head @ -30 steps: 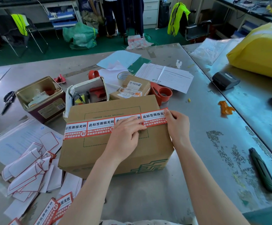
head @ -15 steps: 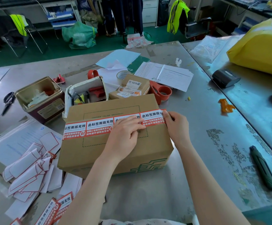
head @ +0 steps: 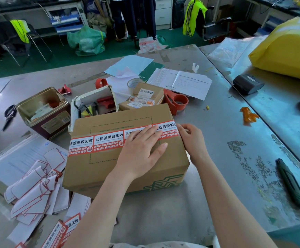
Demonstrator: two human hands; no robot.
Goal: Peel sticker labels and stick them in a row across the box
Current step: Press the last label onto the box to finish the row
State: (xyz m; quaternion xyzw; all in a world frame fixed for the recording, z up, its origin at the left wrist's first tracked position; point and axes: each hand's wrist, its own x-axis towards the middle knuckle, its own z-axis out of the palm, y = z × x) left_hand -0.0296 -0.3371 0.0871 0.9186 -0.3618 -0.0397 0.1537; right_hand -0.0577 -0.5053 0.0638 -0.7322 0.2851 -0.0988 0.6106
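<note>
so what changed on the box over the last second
The left hand went from curled fingertips pressing the label row to lying flat with straight fingers, smoothing it. The right hand stayed at the box's right edge, fingers curled on the last label's end. The box, the four-label row and the peeled backings did not move.

Bright, even light glares off the metal table (head: 208, 140) (soft shadows only), with wide-angle bending at the edges.
</note>
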